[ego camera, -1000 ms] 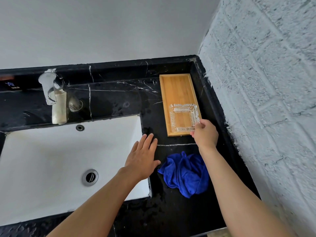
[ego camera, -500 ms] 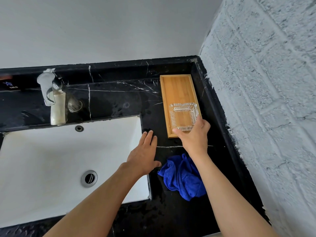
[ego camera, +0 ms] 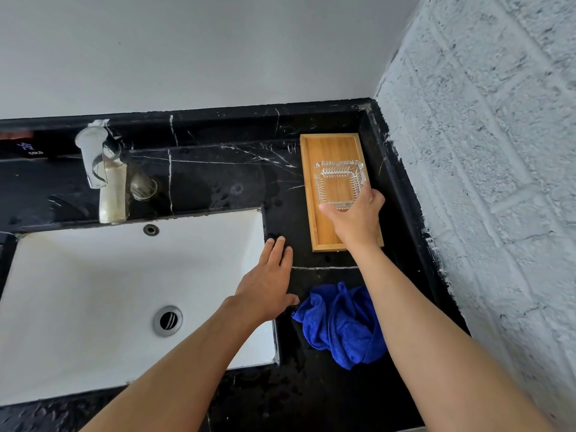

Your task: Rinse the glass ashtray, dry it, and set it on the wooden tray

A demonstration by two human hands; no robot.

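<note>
The ashtray is over the middle of the wooden tray, gripped by my right hand. My left hand lies flat and empty beside the tray. I think only letting go remains.

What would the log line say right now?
right hand: holds ashtray over tray | left hand: flat on counter | cloth: on counter

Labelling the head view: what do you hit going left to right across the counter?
Faucet → sink drain → left hand, flat at the basin's edge → blue cloth → white brick wall. Tray, ashtray and right hand overlap the cloth's span, so left out.
</note>
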